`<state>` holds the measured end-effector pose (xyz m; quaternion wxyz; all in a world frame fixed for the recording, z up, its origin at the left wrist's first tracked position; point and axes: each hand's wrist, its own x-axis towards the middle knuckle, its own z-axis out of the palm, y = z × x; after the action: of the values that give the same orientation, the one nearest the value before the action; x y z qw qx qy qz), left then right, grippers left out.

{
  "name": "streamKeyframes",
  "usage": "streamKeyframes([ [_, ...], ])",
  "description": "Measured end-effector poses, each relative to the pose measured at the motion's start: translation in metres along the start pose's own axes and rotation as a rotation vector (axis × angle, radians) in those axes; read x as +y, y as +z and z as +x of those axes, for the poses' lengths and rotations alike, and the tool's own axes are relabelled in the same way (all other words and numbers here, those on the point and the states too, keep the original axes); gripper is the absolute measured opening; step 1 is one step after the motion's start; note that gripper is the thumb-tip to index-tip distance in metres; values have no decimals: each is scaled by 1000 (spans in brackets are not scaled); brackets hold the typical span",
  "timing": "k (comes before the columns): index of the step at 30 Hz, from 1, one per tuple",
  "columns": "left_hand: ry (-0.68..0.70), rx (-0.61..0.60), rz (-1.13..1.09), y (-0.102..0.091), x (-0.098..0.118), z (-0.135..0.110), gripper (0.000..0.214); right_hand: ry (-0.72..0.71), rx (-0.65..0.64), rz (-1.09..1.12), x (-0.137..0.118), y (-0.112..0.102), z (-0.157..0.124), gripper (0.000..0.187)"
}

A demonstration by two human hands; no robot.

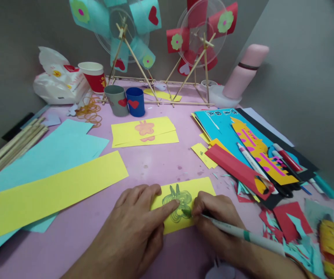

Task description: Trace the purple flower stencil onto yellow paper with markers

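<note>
A yellow paper card (203, 186) lies on the pink table in front of me, with a butterfly (181, 198) drawn on it in green ink. My left hand (142, 217) rests on the card's left side, its index finger stretched across the butterfly and the other fingers loosely bent. In my right hand (217, 217) is a white felt-tip marker (236, 231) with a green band, pinched near its tip. That tip is hidden by my fingers, close to the butterfly's lower right wing, where a patch is filled in darker green.
Yellow strips (62, 193) and light blue sheets (76, 135) lie left. Ahead are an orange butterfly card (145, 133) and two paper cups (135, 102). Stick-framed paper wheels (134, 52) stand behind. Right are markers (252, 162), red paper (233, 166), scraps and a pink bottle (245, 71).
</note>
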<state>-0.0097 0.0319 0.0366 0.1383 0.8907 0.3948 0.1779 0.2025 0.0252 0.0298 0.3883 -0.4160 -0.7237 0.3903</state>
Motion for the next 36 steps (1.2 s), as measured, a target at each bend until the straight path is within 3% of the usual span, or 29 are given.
streamKeyframes([
  [18,17,2,-34,2,1,1,54,-33,-92,-24,-1,1,4,17],
  [30,10,11,-27,4,0,0,48,-80,-69,-15,0,2,5,17],
  [36,10,9,-38,3,1,0,49,-27,-74,17,1,1,2,16],
])
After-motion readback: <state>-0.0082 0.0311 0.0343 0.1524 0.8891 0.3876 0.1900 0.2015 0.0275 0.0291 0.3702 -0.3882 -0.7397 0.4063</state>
